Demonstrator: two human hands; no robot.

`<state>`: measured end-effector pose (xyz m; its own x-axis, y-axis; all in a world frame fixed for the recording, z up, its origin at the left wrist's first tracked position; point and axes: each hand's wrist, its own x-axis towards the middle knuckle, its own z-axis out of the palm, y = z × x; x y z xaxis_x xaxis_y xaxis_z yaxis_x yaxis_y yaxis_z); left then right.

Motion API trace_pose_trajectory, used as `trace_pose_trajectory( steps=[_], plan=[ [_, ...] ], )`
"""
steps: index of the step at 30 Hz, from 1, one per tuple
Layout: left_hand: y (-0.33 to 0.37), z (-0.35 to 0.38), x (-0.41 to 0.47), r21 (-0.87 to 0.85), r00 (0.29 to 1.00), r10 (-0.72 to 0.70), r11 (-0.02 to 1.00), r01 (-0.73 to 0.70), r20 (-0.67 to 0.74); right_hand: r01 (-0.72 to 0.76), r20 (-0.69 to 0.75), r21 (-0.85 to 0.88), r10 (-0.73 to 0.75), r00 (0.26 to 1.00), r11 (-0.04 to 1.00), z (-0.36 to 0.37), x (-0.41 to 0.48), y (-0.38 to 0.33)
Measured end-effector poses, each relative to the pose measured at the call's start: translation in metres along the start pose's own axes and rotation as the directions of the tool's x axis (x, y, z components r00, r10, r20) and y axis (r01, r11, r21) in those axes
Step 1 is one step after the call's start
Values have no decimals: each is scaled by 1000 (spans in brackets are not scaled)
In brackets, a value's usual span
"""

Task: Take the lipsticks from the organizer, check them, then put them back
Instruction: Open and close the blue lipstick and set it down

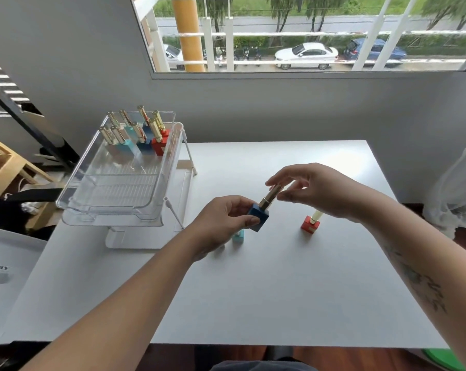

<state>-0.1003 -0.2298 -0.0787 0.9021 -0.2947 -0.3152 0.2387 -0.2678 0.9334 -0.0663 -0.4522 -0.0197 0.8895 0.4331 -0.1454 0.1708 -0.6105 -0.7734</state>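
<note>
- The left hand (223,223) is raised a little above the white surface (253,290), near its middle, and holds a blue lipstick (258,216).
- Its fingers (239,203) and thumb are curled round the lipstick's square blue base, thumb on the near face.
- The blue lipstick is tilted, with its gold tube leaning up and to the right, away from the left hand.
- The right hand (317,188) reaches in from the right; its fingers (282,174) pinch the top end of the gold tube between forefinger and thumb, while the other fingers are loosely spread.
- Both hands therefore grasp the same lipstick, one at each end.
- A red lipstick (310,225) with a pale tube stands on the surface under the right wrist, clear of both hands.
- A teal lipstick (238,236) stands on the surface just behind the left hand, which hides most of it.
- The clear organizer (114,188) sits on a white rack (178,210) at the left edge of the surface, well apart from the hands.
- More lipsticks (131,148) with gold tubes and teal, blue and red bases stand bunched at the organizer's far end; its near part holds none.
- Behind the surface is a grey wall with a window (306,36) showing parked cars and trees outside.
</note>
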Motion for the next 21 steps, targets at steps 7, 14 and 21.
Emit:
trace_pose_trajectory(
  steps=[7,14,21],
  plan=[
    [1,0,2,35,1000,5,999,-5,8,-12,27,-36,13,1000,999,-2,7,2],
    [7,-3,3,44,1000,10,999,-9,-6,-60,47,-112,66,997,992,-7,11,-7],
    [17,-11,5,61,1000,14,998,-13,-21,27,30,-133,-23,999,991,-14,15,-16]
  ],
)
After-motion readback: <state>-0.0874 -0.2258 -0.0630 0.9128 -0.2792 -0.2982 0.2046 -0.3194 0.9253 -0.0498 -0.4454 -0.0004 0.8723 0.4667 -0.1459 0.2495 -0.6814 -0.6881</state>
